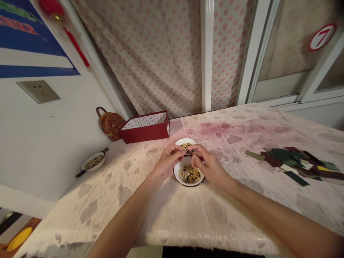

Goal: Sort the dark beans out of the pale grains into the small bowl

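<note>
Over two white bowls, my left hand and my right hand meet with their fingertips close together. My right hand pinches a small dark reddish-brown piece, mostly covered by the fingers. The thumb and forefinger of my left hand are pressed together just beside it; what they hold is too small to make out. Beneath the hands stands the nearer bowl, dark-rimmed, with yellowish and black beads in it. Partly hidden behind my fingers, the farther bowl holds similar beads.
A dark red open box and a brown backpack-shaped bag stand at the back left. A handled white dish with beads sits by the wall. Several flat coloured strips lie piled on the right of the patterned tablecloth.
</note>
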Motion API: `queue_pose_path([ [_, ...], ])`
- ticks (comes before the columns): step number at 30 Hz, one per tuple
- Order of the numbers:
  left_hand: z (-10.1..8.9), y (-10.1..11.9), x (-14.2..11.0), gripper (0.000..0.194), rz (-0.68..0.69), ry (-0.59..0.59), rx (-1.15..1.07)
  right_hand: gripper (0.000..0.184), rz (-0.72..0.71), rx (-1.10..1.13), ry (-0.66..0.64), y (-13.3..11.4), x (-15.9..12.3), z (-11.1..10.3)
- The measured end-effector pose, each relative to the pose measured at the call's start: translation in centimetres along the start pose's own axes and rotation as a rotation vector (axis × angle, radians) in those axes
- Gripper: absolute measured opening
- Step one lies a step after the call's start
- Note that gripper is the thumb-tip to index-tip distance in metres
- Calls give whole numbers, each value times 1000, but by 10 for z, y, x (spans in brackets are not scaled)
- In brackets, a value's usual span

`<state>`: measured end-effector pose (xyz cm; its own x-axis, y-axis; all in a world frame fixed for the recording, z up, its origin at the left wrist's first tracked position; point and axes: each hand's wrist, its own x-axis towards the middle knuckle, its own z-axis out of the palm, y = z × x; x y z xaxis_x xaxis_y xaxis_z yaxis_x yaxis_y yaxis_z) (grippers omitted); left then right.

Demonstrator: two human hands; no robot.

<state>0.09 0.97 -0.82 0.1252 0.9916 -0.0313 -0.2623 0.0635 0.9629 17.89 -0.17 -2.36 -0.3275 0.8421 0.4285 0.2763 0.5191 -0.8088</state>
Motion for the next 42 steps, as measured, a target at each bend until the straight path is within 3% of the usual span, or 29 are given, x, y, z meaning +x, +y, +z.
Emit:
queue_pose_path([
  [7, -1, -2, 9, 30, 126, 16, 196, 24, 9, -38, 21, 1, 2, 1],
  [11, -7, -7, 25, 16, 366, 142, 511, 23, 15, -81, 76, 2, 3, 0],
  [14, -10, -6, 26, 3, 458, 162, 783, 23, -4, -94, 120, 3, 3, -2],
  [17, -8, -1, 13, 4, 431, 54, 965, 23, -9, -90, 144, 4, 4, -4],
  [23, 9, 5, -16, 10, 383, -349, 1346, 25, 31, -110, 163, 2, 5, -7],
  [28, 12, -1, -16, 5, 386, -380, 1494, 26, 48, -134, 152, 2, 5, -7],
  [35, 5, -6, -13, 11, 380, -295, 1343, 24, 36, -129, 111, 0, 2, -5],
  [39, -3, -7, -9, 11, 276, -227, 824, 24, 36, -104, 89, -1, 1, -5],
  [42, -8, -5, -6, 23, 129, -186, 402, 24, 22, -53, 54, 0, 0, -3],
])
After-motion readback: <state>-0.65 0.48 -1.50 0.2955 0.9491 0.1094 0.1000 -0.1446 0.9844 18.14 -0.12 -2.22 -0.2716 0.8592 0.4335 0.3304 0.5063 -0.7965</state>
